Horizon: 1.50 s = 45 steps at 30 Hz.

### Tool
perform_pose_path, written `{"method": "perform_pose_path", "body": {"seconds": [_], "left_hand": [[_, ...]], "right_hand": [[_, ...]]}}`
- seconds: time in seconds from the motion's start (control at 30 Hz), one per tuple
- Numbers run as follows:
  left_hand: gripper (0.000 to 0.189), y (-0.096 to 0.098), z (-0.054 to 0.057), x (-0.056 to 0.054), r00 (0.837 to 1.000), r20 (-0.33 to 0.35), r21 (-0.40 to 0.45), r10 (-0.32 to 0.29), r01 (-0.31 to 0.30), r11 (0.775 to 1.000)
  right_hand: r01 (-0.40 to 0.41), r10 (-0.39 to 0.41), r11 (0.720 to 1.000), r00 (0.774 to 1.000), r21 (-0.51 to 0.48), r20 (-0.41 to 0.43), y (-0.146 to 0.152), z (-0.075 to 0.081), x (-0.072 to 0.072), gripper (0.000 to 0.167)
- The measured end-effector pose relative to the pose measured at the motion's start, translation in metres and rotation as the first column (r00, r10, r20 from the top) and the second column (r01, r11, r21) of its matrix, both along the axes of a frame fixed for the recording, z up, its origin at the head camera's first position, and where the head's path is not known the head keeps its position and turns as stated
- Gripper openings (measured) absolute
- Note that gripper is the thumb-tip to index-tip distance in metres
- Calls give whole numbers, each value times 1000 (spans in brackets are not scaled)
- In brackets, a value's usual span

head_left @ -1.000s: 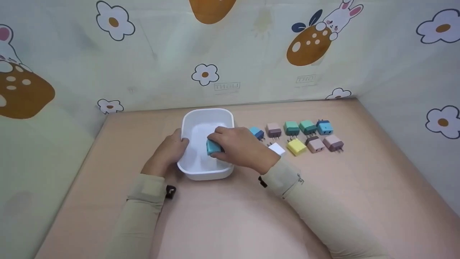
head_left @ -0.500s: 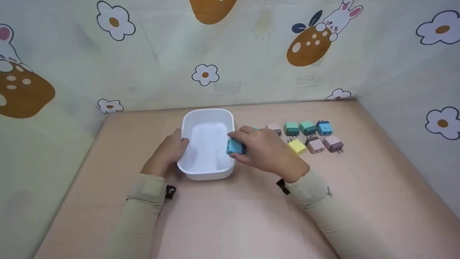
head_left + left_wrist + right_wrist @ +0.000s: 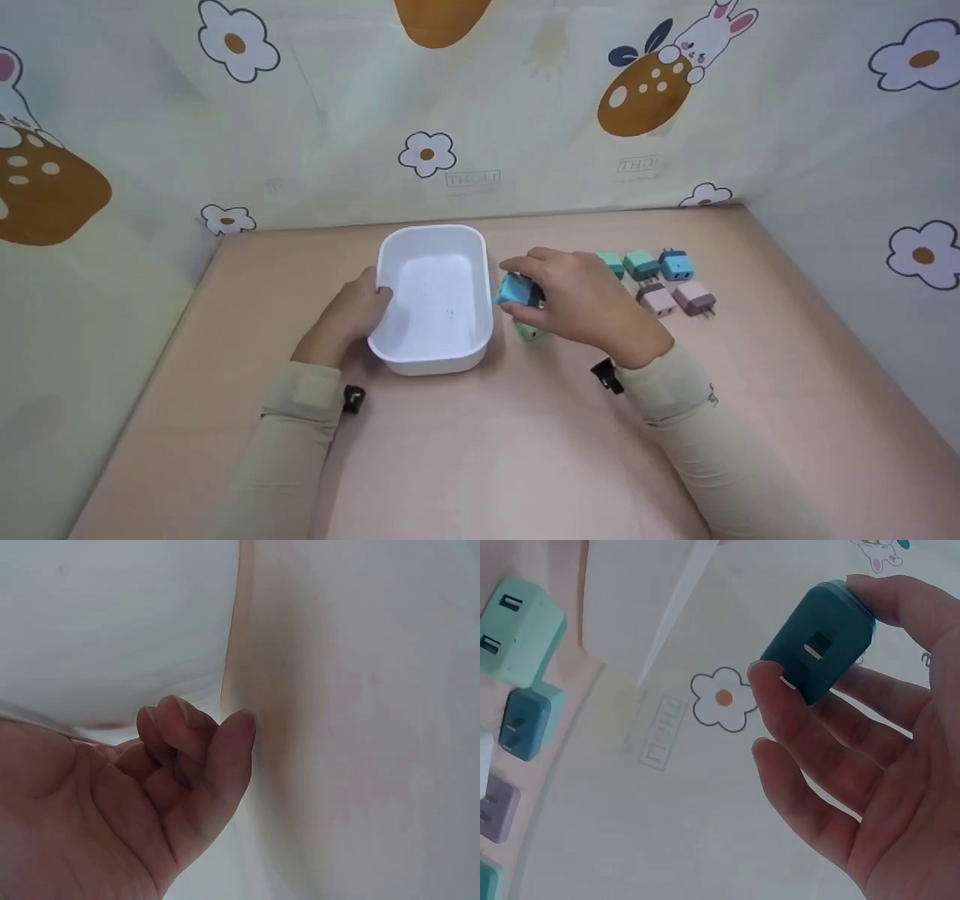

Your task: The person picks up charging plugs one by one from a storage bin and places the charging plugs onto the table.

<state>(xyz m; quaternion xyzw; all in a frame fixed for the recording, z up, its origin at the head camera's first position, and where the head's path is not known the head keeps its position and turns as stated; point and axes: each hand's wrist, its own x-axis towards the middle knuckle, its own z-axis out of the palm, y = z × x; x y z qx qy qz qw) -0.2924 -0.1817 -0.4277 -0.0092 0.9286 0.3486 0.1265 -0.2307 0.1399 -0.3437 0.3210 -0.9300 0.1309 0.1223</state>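
Note:
My left hand (image 3: 351, 306) grips the left wall of a white plastic tub (image 3: 431, 367), thumb over the rim and fingers outside. In the left wrist view its fingers (image 3: 225, 765) curl under the tub's side. Just right of the tub, my right hand (image 3: 592, 304) pinches a blue charger plug (image 3: 516, 289) between thumb and fingers. The right wrist view shows that plug's dark teal prong face (image 3: 817, 641). Beneath the right hand, a light green charger plug (image 3: 529, 331) with two USB ports is partly hidden. Only small dark specks show in the tub.
To the right lie several more charger plugs: a green one (image 3: 641, 264), a light blue one (image 3: 676, 265) and pinkish ones (image 3: 695, 298). Others sit behind the right hand, including a blue plug (image 3: 531, 724) in the right wrist view. A patterned cloth wall (image 3: 337, 150) rises behind the table.
My right hand has carried the blue charger plug from over the tub to the right, past its rim. The left hand stays on the tub, which has hardly moved.

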Motion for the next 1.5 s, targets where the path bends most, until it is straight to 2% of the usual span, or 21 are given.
{"method": "perform_pose_path", "body": {"seconds": [0.33,0.6,0.87,1.03,1.27,1.5], "left_hand": [[63,0,0,2,1000,-2,-1,-6,6,1000],[62,-3,0,3,999,-36,-3,-36,36,999],[63,0,1,2,1000,-18,7,-16,16,1000],[63,0,1,3,1000,-20,8,-13,13,1000],[63,-1,0,3,1000,-18,3,-14,14,1000],[62,-1,0,3,1000,-25,14,-18,18,1000]], "right_hand": [[31,-31,999,999,20,34,9,7,2,44],[30,-32,999,998,42,45,15,8,3,42],[78,-85,995,988,58,129,19,9,0,47],[96,-107,993,981,73,162,19,3,-4,45],[99,-125,984,975,145,185,13,-9,-9,42],[82,-125,976,970,202,210,3,-21,-8,31]]}}
